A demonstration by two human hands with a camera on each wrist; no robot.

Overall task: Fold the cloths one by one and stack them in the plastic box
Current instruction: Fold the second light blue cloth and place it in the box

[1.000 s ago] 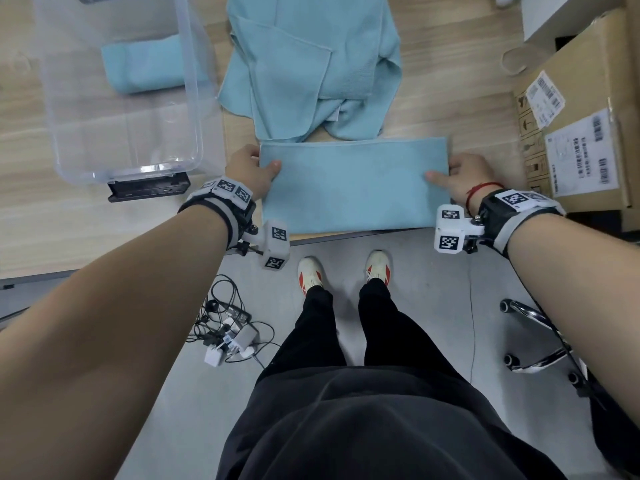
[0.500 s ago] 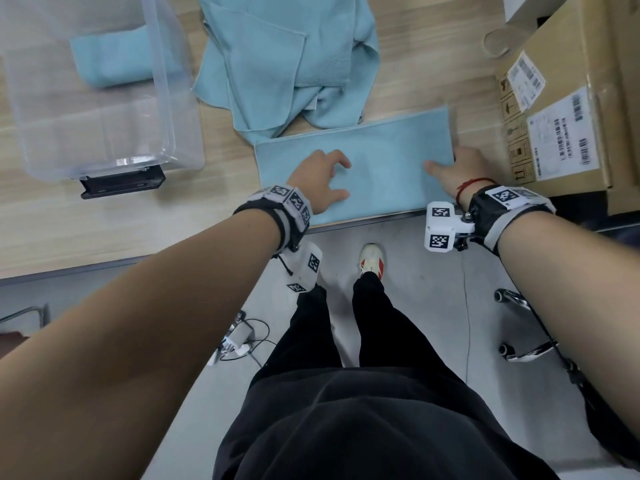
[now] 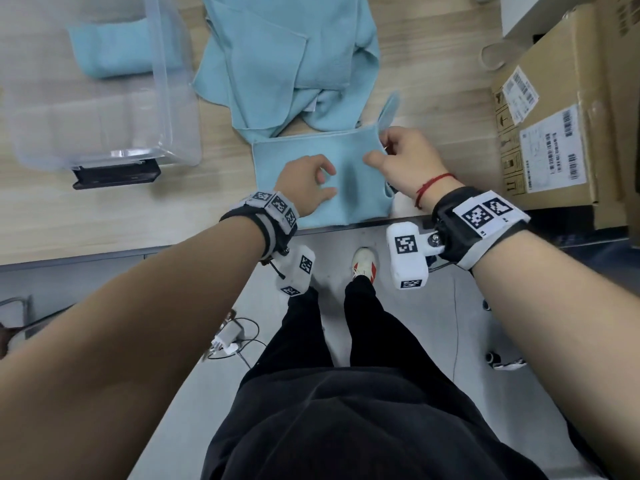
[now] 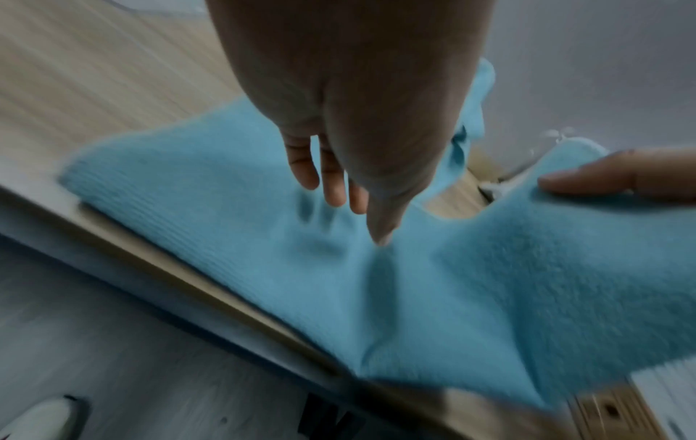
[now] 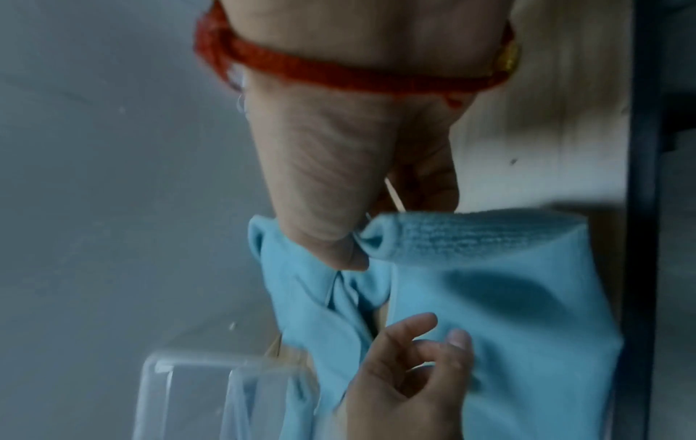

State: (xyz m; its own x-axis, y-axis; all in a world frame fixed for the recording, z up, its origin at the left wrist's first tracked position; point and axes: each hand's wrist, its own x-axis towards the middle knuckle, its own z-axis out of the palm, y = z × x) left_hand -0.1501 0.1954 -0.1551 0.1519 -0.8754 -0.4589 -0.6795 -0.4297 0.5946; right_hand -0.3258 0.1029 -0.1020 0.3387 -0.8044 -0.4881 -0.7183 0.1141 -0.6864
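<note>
A light blue folded cloth [image 3: 294,157] lies at the table's front edge. My left hand [image 3: 308,183] rests on its middle with relaxed fingers [image 4: 331,181] touching the fabric. My right hand [image 3: 398,157] pinches the cloth's right end [image 5: 444,235] and holds it lifted and carried leftward over the rest. A heap of unfolded blue cloths [image 3: 287,60] lies just behind. The clear plastic box [image 3: 173,98] stands at the back left with one folded blue cloth [image 3: 107,53] inside.
Cardboard boxes [image 3: 554,109] stand at the right, close to my right hand. A black latch [image 3: 116,173] sticks out at the plastic box's front. Below the table edge are my legs, shoes, and cables with a charger [image 3: 228,337] on the floor.
My left hand slid from the cloth's left edge to its middle. My right hand lifted the cloth's right end and swung it leftward, so the cloth now looks about half as wide.
</note>
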